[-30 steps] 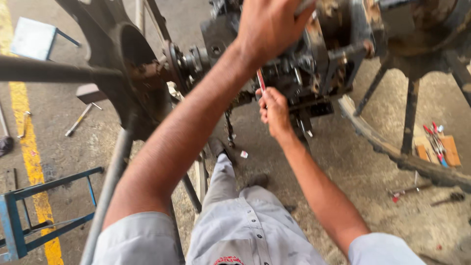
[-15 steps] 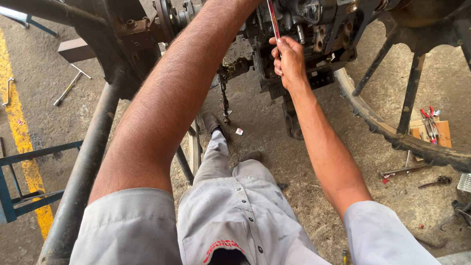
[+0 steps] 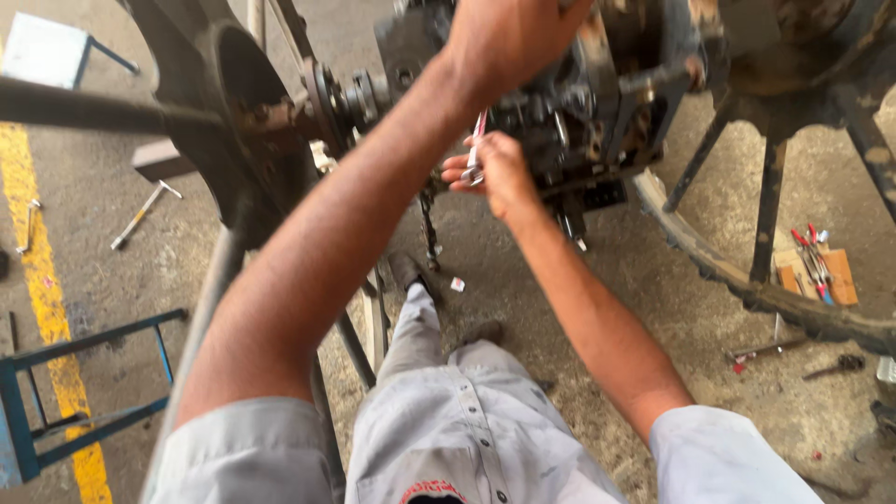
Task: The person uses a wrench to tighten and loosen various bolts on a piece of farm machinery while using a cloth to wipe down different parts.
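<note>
My left hand [image 3: 509, 42] reaches up and rests on top of a dark, greasy engine block [image 3: 597, 103]; what its fingers hold is hidden at the frame edge. My right hand [image 3: 499, 173] is just below it, in front of the engine. Its fingers are closed on a thin red-and-white tool [image 3: 479, 131] that points up, with a small metal piece [image 3: 471, 175] at the fingertips. My grey-clad leg [image 3: 420, 336] stretches toward the machine.
A big spoked iron wheel [image 3: 765, 280] curves at the right, and a heavy flywheel [image 3: 243, 140] with a shaft is at the left. A wrench [image 3: 140, 215] lies on the concrete floor. Red-handled tools sit on cardboard [image 3: 817, 266]. A blue metal frame [image 3: 84, 392] stands at the lower left.
The view has tilted back up. My right hand dropped slightly away from the engine with the red tool, while my left hand stays on top of the engine.
</note>
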